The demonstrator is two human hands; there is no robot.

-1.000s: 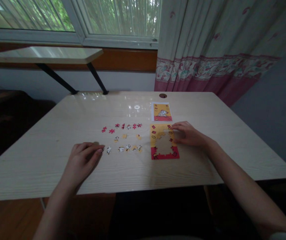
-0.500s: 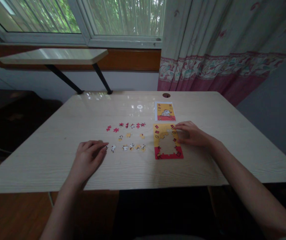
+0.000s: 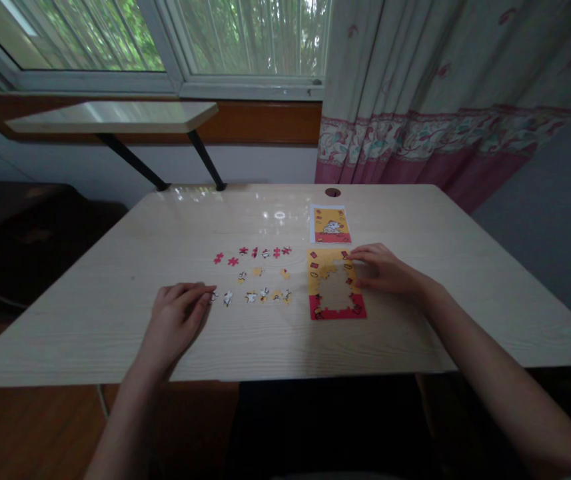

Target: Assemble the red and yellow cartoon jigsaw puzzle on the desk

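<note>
On the table, my left hand [image 3: 180,310] has thumb and fingers drawn together at a small white puzzle piece [image 3: 214,297], partly covered by the fingertips. Right of it lie a row of white and yellow puzzle pieces [image 3: 250,297], a few yellow ones [image 3: 258,272] behind, and a back row of red pieces [image 3: 233,261]. A yellow and red jigsaw [image 3: 338,314] has its border joined and a large gap in the middle. My right hand [image 3: 382,268] rests at its right edge, index finger and thumb apart, the fingertips touching the border.
Behind the jigsaw lies a picture card [image 3: 332,233] with a white animal on yellow and red. A round cable hole [image 3: 332,193] is near the table's back edge. A raised shelf [image 3: 115,119] on black legs stands back left; a curtain [image 3: 395,140] hangs behind.
The view has tilted slightly, so everything sits a little lower in the picture. Both hands stay at the same places, and no puzzle piece has visibly moved.
</note>
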